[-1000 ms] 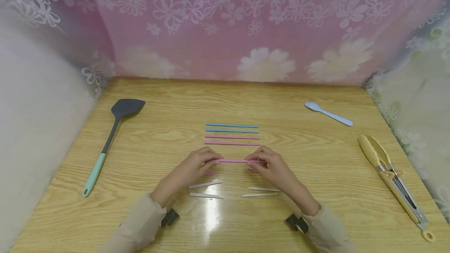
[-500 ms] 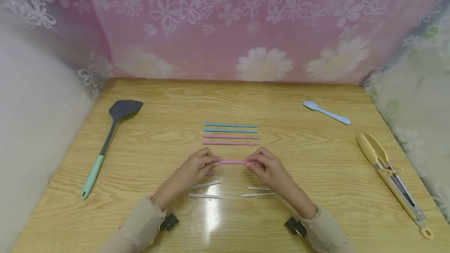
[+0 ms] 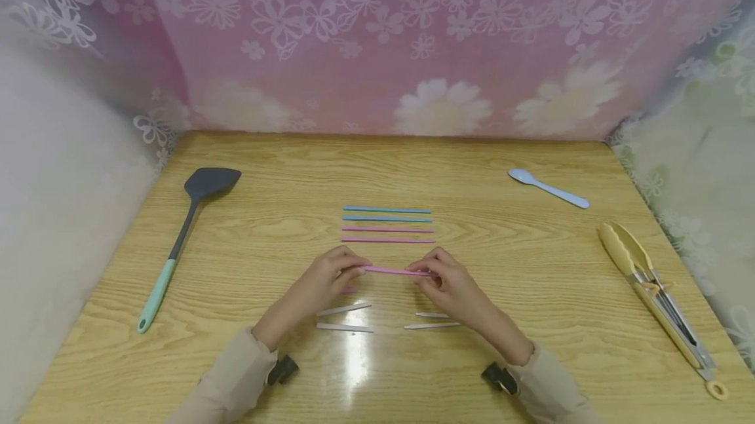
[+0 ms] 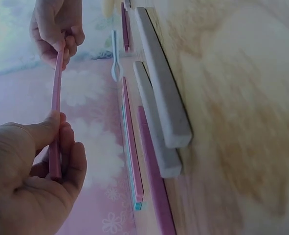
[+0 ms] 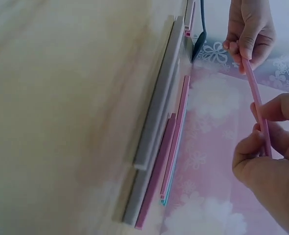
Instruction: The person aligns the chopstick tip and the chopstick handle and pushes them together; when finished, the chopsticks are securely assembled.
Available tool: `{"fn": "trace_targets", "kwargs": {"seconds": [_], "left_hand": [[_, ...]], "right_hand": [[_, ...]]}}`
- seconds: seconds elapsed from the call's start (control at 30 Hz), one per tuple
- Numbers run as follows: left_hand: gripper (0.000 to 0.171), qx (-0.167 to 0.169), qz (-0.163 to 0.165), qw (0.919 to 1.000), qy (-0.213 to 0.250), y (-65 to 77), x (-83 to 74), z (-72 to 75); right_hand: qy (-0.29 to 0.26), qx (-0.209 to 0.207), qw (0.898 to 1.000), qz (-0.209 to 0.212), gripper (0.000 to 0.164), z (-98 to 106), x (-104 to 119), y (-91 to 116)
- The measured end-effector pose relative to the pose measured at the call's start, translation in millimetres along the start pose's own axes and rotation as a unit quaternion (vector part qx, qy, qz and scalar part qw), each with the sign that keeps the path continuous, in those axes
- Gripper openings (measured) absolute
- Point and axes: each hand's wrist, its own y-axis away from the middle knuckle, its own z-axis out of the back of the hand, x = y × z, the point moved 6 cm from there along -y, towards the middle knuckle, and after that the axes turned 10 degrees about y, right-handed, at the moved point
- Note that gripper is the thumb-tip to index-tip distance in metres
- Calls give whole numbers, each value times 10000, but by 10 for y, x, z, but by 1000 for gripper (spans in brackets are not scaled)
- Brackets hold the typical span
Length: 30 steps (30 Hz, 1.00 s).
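My left hand and right hand hold a slim pink stick between them, one near each end. In both wrist views the stick is raised off the tabletop, pinched between thumb and fingers. Below my hands lie short grey sticks, two on the left, including one grey stick, and two on the right, including another grey stick. A short pink stick lies beside the left pair, and another short pink stick beside the right pair. My right hand hides that one in the head view.
Beyond my hands lie two long pink sticks and two blue sticks, roughly parallel. A dark spatula with a mint handle lies left. A pale blue spoon is at the back right, with yellow tongs nearer. A flowered pink cloth hangs behind.
The pink stick was level between my hands. Now it slants slightly, its right end lower in the head view. Both hands keep holding it, and the other sticks stay where they were.
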Motion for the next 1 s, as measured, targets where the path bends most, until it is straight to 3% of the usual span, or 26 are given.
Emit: {"fn": "trace_targets", "kwargs": {"seconds": [0.3,0.47,0.7,1.0], "left_hand": [[27,78,442,9988,-195,-34,48,17],[26,58,604,9971,-458,-37,76,64],[19,-106,231,9934,-1115,-126,133,134],[14,10,522,9886,-1412,-280,296,146]], "right_hand": [[740,58,9972,-80,16,36,-66,-56],[848,151,9962,-160,16,43,-136,-82],[926,210,9954,-142,13,24,-254,-169],[1041,869,9891,-581,5,-93,-453,-315]]}}
